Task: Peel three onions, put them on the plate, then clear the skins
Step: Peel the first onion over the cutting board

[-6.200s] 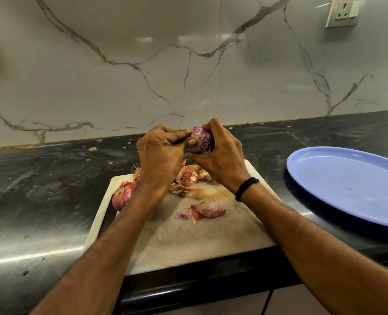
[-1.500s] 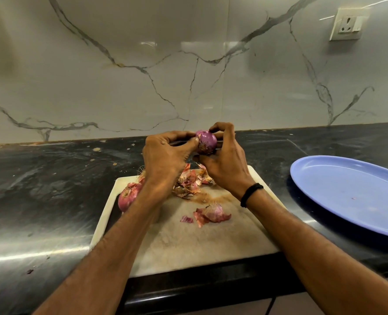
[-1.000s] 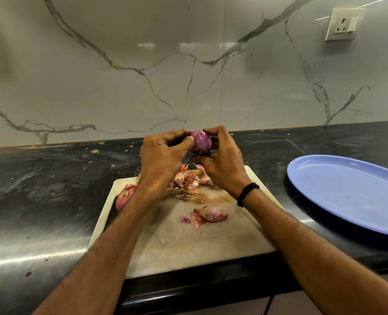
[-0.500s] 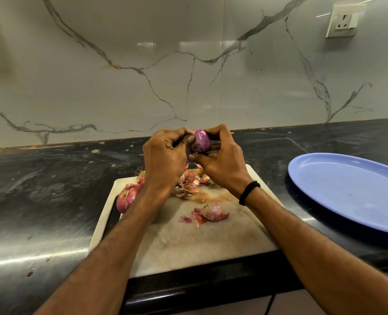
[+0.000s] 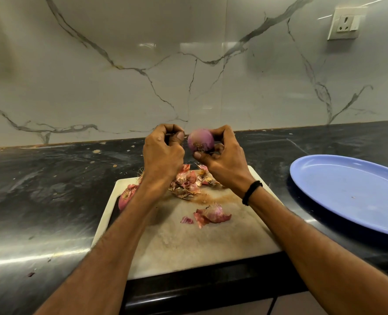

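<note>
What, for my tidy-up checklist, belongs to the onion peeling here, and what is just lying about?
Job: round purple onion in the right hand; unpeeled reddish onion; papery pink onion skins; pale rectangular cutting board; blue oval plastic plate.
Lying about: white wall socket; crumbs on the black stone counter.

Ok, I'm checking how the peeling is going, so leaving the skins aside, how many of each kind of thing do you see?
Board: 1
Plate: 1
Onions: 2, the held onion in the right hand and the left onion on the board
Total: 4
</note>
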